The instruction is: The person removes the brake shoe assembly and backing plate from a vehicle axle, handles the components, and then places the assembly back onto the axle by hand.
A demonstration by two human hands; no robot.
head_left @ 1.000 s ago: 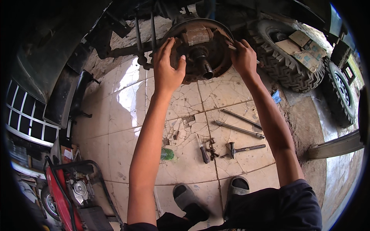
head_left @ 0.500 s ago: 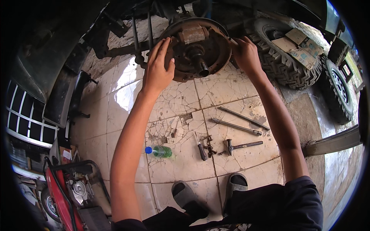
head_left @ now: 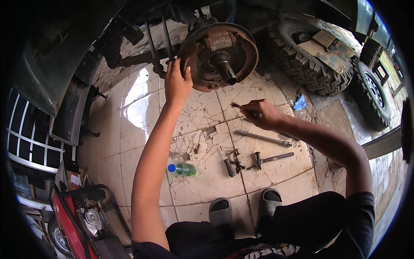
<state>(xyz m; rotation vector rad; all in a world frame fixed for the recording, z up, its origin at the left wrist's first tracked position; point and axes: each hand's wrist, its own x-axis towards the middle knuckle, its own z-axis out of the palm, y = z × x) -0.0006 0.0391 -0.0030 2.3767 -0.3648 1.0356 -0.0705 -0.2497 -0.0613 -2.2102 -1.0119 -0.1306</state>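
The rusty drum brake assembly is mounted on the axle at the top, its hub spindle pointing toward me. My left hand holds its left rim, thumb in front and fingertips at the edge. Lower right of the assembly, my right hand is closed around a small brush-like tool; its dark tip sticks out to the left and the fingers hide most of the handle. Just below that hand lies a metal bar. A second rod is mostly hidden under the hand and forearm.
On the cracked tiles lie a hammer, a screwdriver, small rusty parts and a bottle of green liquid. Large tyres with cardboard stand at right, near a blue scrap. A red-framed machine is lower left.
My right hand has left the right rim of the brake assembly and come down toward me, over the bars, with the small tool. My left hand has slid slightly down and outward along the left rim.
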